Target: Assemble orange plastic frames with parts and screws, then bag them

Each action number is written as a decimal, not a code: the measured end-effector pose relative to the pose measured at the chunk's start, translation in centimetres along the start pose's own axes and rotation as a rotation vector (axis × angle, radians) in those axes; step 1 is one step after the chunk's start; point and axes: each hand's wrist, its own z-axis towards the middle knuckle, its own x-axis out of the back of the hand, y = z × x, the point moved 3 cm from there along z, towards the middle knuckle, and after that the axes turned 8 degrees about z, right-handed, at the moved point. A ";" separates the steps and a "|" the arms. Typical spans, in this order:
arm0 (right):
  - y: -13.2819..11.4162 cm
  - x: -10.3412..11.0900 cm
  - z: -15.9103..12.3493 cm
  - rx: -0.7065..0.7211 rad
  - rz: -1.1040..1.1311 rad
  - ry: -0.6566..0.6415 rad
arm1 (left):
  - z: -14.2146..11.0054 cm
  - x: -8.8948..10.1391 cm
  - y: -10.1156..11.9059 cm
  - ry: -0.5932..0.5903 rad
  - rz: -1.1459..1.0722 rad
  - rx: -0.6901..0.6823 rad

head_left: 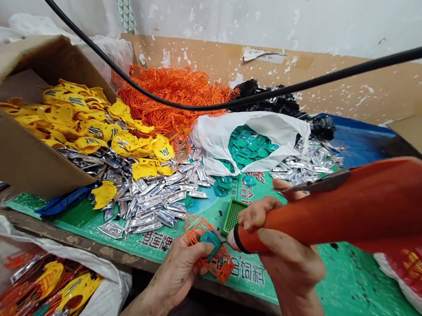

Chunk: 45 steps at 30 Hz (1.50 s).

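My left hand (178,275) grips an orange plastic lattice frame (218,262) with a teal plastic piece (210,241) set in its middle. My right hand (280,251) is closed around a thick orange-bodied power tool (340,217), and its black tip (238,239) sits close to the teal piece. A narrow metal blade (317,183) lies along the top of the tool near my right fingers. A small green mesh piece (234,216) rests on the green mat just beyond the hands. My palms and the frame's lower side are hidden.
A cardboard box (26,153) spills yellow plastic parts onto heaps of silver pieces (150,197). Behind lie orange lattices (167,103), a white bag of teal pieces (250,142) and black parts (273,99). A black cable (216,108) crosses overhead. Sacks (51,277) stand lower left and right.
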 end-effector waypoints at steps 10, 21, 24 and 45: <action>1.3 3.3 2.4 0.097 -0.174 0.176 | 0.2 1.2 -0.6 0.077 0.003 0.049; 2.9 3.7 2.0 0.023 -0.257 0.159 | 0.4 1.0 -0.6 0.041 0.021 0.086; 3.1 3.8 2.1 0.038 -0.273 0.165 | 0.4 0.9 -0.6 0.030 -0.003 0.084; 3.6 3.6 1.9 0.029 -0.311 0.172 | 0.3 0.9 -0.4 0.046 -0.054 0.072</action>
